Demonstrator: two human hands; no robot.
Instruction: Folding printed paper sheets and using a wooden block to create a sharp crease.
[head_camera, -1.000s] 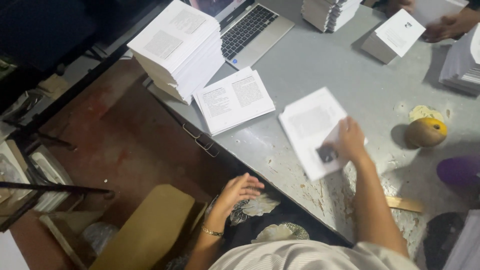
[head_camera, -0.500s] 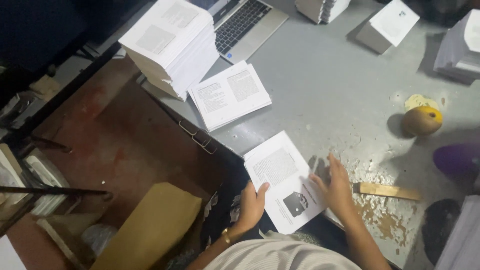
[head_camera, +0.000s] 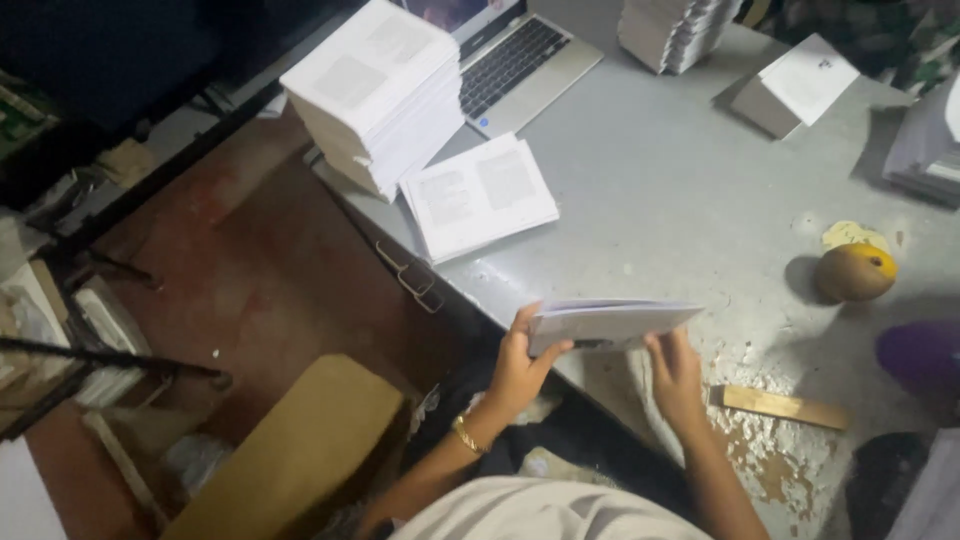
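Fingers: left hand (head_camera: 520, 362) pinches the booklet (head_camera: 610, 322) at its left end, thumb on top; right hand (head_camera: 675, 375) props the underside, fingers curled, whether clamped I cannot tell.
Table (head_camera: 680, 200): grey top, paint flaked off at 5 o'clock.
Laptop (head_camera: 510, 60): open, at 12 o'clock, beyond the stack.
Stack (head_camera: 375, 90): tall pile of printed sheets at 11 o'clock, at the table edge.
Loose set (head_camera: 480, 195): flat just beside the stack, toward 11 o'clock of the hands.
Booklet: half a second ago it lay open and flat between both hands; now it is folded shut and lifted off the table, seen edge-on, so the fold looks made.
Axis: long axis runs 9 to 3 o'clock, right end tipped slightly up.
Fruit (head_camera: 852, 272): round, brown-yellow, at 2 o'clock.
Stick (head_camera: 785, 406): flat wooden strip at 4 o'clock, near the right hand.
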